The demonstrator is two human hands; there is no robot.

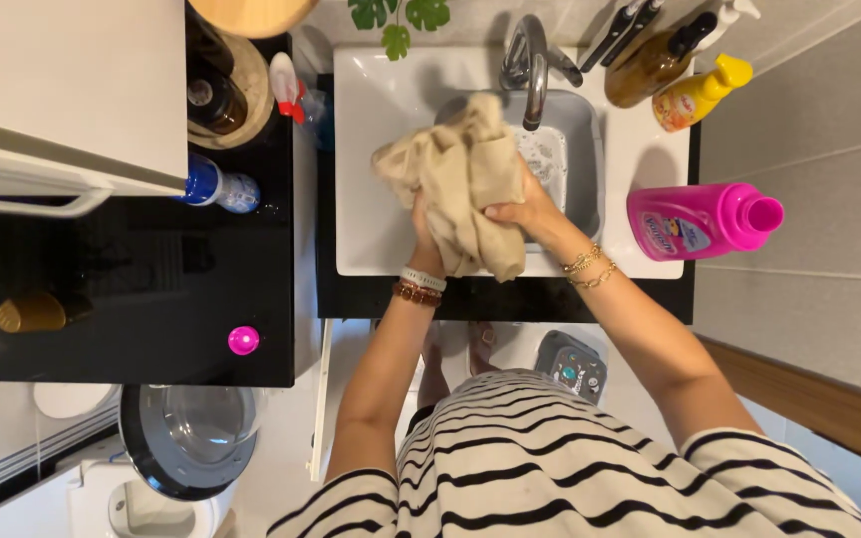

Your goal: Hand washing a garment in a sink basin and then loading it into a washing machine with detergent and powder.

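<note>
You've got the crumpled beige cloth garment (458, 179) bunched over the white rectangular sink basin (371, 149), just below the chrome tap (530, 65). Your left hand (425, 227) clamps its fingers on the lower folds; your right hand (522, 207) grips at three o'clock. The washing looks mid-way. The pink detergent bottle (700, 219) lies capless on the desk at three o'clock.

Crumpled beige cloth (460, 179) over white sink (371, 199)
</note>
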